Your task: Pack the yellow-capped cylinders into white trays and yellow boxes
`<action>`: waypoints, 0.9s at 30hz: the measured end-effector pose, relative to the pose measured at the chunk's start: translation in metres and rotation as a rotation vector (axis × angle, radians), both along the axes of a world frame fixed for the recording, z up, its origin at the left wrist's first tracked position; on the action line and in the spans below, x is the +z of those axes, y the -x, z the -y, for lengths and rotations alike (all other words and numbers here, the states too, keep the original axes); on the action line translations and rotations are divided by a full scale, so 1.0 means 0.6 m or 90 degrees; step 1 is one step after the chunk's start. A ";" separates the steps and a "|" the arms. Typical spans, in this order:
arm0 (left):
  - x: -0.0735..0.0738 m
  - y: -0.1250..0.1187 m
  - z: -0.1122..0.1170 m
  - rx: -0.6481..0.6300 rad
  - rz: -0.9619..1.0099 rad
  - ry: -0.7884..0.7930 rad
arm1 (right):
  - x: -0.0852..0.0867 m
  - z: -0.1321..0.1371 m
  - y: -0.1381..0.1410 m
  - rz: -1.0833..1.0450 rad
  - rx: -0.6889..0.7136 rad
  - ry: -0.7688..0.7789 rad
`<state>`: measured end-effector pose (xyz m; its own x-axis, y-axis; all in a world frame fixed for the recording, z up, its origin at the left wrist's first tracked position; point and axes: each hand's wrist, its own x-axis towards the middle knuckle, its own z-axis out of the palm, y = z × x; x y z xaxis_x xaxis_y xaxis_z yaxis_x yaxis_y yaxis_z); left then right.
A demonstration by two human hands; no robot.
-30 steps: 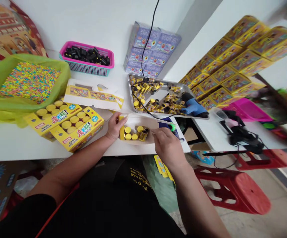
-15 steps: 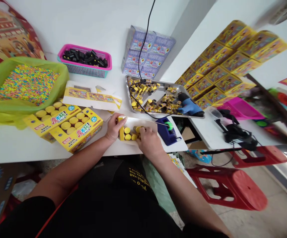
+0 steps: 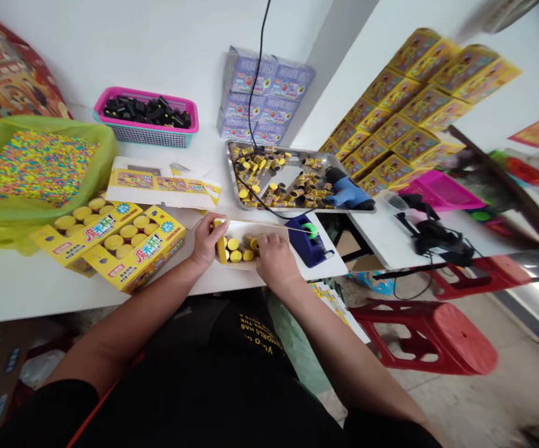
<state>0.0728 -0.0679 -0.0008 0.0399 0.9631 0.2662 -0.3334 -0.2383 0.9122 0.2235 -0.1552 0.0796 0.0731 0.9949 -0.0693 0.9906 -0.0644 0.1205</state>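
My left hand [image 3: 206, 241] grips the left end of an open yellow carton [image 3: 222, 250], thumb over its edge. Several small yellow-lidded cups [image 3: 235, 256] stand in the carton's left part, lids up. My right hand [image 3: 277, 260] reaches into the right part, its fingers closed at the end of a tilted cup [image 3: 250, 241]; the fingertips are partly hidden. To the left, two filled yellow cartons [image 3: 133, 258] show rows of round yellow lids. Behind the carton, a metal tray [image 3: 292, 165] holds many loose cups and a blue tool [image 3: 348, 193], perhaps a heat gun.
A blue tape dispenser [image 3: 310, 249] stands right of the carton. A flattened carton [image 3: 164, 194] lies behind. Further back are a pink basket [image 3: 145, 132] of black pieces, a yellow-green bag [image 3: 105, 146] of coloured candies, and stacked purple boxes [image 3: 245, 74]. A black cable [image 3: 252, 93] hangs over the tray.
The camera view has shifted slightly, moving most things left. My right hand stays in the carton, its fingers shifted a little; a cup beside them now lies more visibly tilted. My left hand keeps its grip.
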 end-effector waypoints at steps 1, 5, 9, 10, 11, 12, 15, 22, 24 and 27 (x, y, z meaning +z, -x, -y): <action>-0.001 0.000 -0.001 -0.001 0.001 -0.002 | 0.000 0.001 0.000 -0.001 -0.008 -0.004; -0.007 -0.002 -0.004 -0.007 0.021 -0.002 | 0.000 0.005 0.001 -0.083 0.005 -0.111; -0.010 -0.006 -0.003 -0.049 0.056 0.016 | 0.001 -0.010 0.023 -0.291 0.005 -0.199; -0.009 -0.007 -0.002 -0.057 0.066 0.019 | 0.000 -0.018 0.032 -0.339 -0.004 -0.201; -0.008 -0.008 -0.001 -0.064 0.076 0.021 | -0.002 -0.028 0.041 -0.377 -0.014 -0.198; -0.006 -0.009 0.000 -0.070 0.089 0.022 | -0.005 -0.037 0.049 -0.404 -0.020 -0.192; 0.001 -0.011 0.003 -0.082 0.122 0.022 | -0.013 -0.057 0.066 -0.423 -0.010 -0.179; -0.006 -0.009 -0.003 -0.068 0.122 0.017 | -0.015 -0.060 0.063 -0.331 0.052 -0.129; -0.010 -0.009 -0.004 -0.065 0.117 0.020 | -0.011 -0.063 0.062 -0.308 0.048 -0.113; -0.009 -0.009 -0.003 -0.064 0.113 0.030 | -0.005 -0.066 0.064 -0.256 0.041 -0.101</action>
<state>0.0784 -0.0661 -0.0061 0.0931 0.9681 0.2328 -0.5104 -0.1543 0.8460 0.1850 -0.1155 0.0763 0.0091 0.9972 0.0739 0.9592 0.0122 -0.2826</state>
